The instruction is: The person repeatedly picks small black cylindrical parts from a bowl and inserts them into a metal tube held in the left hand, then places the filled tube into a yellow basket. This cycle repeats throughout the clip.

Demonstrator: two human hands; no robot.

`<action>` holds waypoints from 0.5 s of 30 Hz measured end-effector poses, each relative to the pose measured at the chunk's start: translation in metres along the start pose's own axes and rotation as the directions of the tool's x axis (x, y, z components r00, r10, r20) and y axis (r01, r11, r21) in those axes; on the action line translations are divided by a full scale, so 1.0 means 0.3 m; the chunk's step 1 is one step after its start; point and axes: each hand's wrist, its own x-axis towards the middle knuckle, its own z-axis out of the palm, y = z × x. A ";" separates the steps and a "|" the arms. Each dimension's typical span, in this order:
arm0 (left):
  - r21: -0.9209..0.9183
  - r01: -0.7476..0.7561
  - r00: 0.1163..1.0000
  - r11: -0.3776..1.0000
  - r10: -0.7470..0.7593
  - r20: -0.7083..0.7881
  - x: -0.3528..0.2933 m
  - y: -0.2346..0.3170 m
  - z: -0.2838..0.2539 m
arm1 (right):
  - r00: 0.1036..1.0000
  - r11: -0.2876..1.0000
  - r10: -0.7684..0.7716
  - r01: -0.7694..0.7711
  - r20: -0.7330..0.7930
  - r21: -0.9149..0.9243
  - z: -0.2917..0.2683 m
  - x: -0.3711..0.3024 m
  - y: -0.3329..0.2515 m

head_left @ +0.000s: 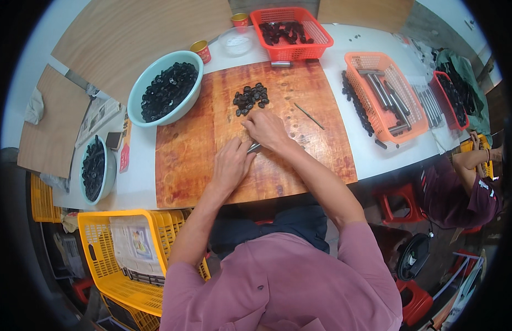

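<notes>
My left hand [232, 161] lies low over the wooden board [195, 160], its fingers curled around a short, shiny metal tube [254, 147]. Just beyond it, my right hand [265, 129] has its fingers bent and pressed together, close to the tube's upper side. Whatever is in those fingers is hidden beneath them. A loose heap of small black rounded pieces [250, 98] sits on the board past my right fingertips. Right of the heap, a thin dark green stick [309, 116] lies slantwise on the wood.
Black pieces fill a large pale-green bowl [198, 83] and a smaller bowl [108, 179] at left. A red basket [291, 53] stands at the back; an orange basket [371, 118] of metal tubes is at right. Yellow crates [123, 292] stand lower left. Another person [454, 193] sits far right.
</notes>
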 end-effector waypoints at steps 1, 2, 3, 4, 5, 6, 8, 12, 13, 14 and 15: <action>0.000 0.010 1.000 1.000 -0.010 0.006 -0.004 -0.002 0.001 | 0.999 0.998 -0.005 0.008 0.040 -0.068 0.016 0.012 -0.013; -0.007 0.013 1.000 1.000 -0.013 0.006 -0.006 -0.006 0.004 | 1.000 0.997 -0.019 0.019 0.001 -0.069 0.029 0.013 -0.014; -0.013 0.016 1.000 1.000 -0.016 0.006 -0.007 -0.012 0.008 | 0.999 0.997 -0.034 0.031 -0.038 -0.071 0.043 0.010 -0.014; -0.024 0.023 1.000 0.999 -0.023 0.004 -0.009 -0.016 0.015 | 0.996 0.996 -0.049 0.043 -0.072 -0.077 0.052 0.006 -0.013; -0.042 0.023 1.000 0.999 -0.024 -0.007 -0.009 -0.020 0.019 | 0.994 0.996 -0.062 0.055 -0.091 -0.073 0.055 0.004 -0.010; -0.060 0.023 1.000 0.998 -0.024 -0.017 -0.007 -0.023 0.019 | 0.991 0.995 -0.074 0.067 -0.111 -0.070 0.055 0.004 -0.007; -0.102 0.020 0.999 0.995 -0.023 -0.023 0.000 -0.028 0.023 | 0.987 0.994 -0.086 0.076 -0.136 -0.074 0.049 0.000 -0.001; -0.186 0.030 0.999 0.982 -0.036 -0.027 0.004 -0.048 0.016 | 0.988 0.992 -0.087 0.074 -0.127 -0.105 0.054 0.006 -0.004; -0.204 0.035 0.999 0.978 -0.043 -0.032 0.006 -0.049 0.015 | 0.990 0.992 -0.079 0.066 -0.118 -0.109 0.053 0.007 -0.007; -0.192 0.045 0.998 0.980 -0.050 -0.022 0.009 -0.046 0.013 | 0.992 0.992 -0.071 0.058 -0.108 -0.114 0.051 0.008 -0.010; -0.180 0.055 0.998 0.982 -0.058 -0.011 0.012 -0.040 0.011 | 0.992 0.992 -0.063 0.051 -0.109 -0.115 0.052 0.008 -0.011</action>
